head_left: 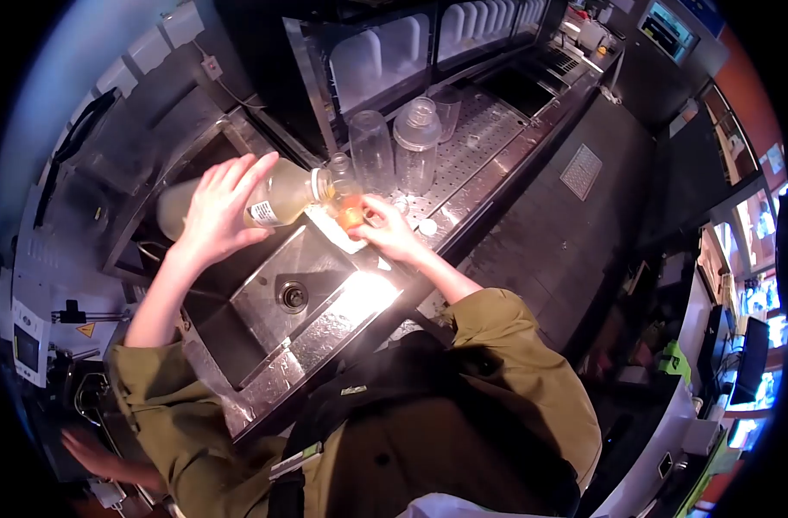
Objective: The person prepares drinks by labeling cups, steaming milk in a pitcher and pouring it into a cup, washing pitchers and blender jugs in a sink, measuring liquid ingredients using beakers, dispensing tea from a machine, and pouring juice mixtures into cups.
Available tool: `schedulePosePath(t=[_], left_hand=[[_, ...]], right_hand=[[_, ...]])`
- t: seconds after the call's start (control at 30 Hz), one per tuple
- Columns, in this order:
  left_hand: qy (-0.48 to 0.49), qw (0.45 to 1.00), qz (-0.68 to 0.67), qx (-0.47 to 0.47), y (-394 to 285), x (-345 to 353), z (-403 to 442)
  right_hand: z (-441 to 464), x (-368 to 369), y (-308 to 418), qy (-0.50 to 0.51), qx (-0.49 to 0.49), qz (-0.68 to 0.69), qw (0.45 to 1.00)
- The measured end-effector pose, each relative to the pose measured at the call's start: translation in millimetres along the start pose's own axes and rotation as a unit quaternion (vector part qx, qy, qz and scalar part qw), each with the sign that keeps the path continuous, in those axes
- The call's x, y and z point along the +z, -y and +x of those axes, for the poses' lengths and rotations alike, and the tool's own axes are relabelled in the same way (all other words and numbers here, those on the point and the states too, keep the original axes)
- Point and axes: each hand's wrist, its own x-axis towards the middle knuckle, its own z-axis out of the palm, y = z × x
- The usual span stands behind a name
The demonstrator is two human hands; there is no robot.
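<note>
My left hand point(223, 205) is wrapped round a large clear bottle point(288, 192) of pale, cloudy liquid. The bottle lies tipped nearly level above the sink point(264, 298), its neck pointing right. At the bottle's mouth, my right hand point(389, 230) grips a small clear cup point(351, 212) with something orange in it. Whether liquid is flowing between them cannot be made out. A small clear bottle point(340, 166) stands just behind the cup. Close by on the perforated metal counter are a tall clear cup point(372, 151) and a clear shaker-like vessel point(416, 147).
A small white cap point(427, 226) lies on the counter point(484, 142) right of my right hand. White dispensers point(156, 50) line the wall at upper left. Another person's hand point(96, 456) shows at lower left. A floor drain grate point(581, 171) lies beyond the counter's edge.
</note>
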Motion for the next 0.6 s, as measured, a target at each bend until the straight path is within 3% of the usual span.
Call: schedulePosePath(t=[0.2, 0.27, 0.4, 0.5, 0.6], left_hand=[[-0.081, 0.946, -0.259, -0.178, -22, 94, -19], [-0.081, 0.93, -0.287, -0.214, -34, 116, -32], [-0.07, 0.887, -0.367, -0.273, -53, 143, -45], [-0.057, 0.885, -0.36, -0.289, -64, 149, -51], [-0.051, 0.882, -0.357, -0.302, -73, 149, -51]], right_hand=[[-25, -87, -37, -0.128, 0.005, -0.202, 0.971], [-31, -114, -52, -0.15, 0.071, -0.233, 0.958], [-31, -144, -106, -0.186, 0.09, -0.228, 0.951], [-29, -149, -128, -0.193, 0.131, -0.243, 0.942], [-29, -152, -145, -0.187, 0.12, -0.174, 0.959]])
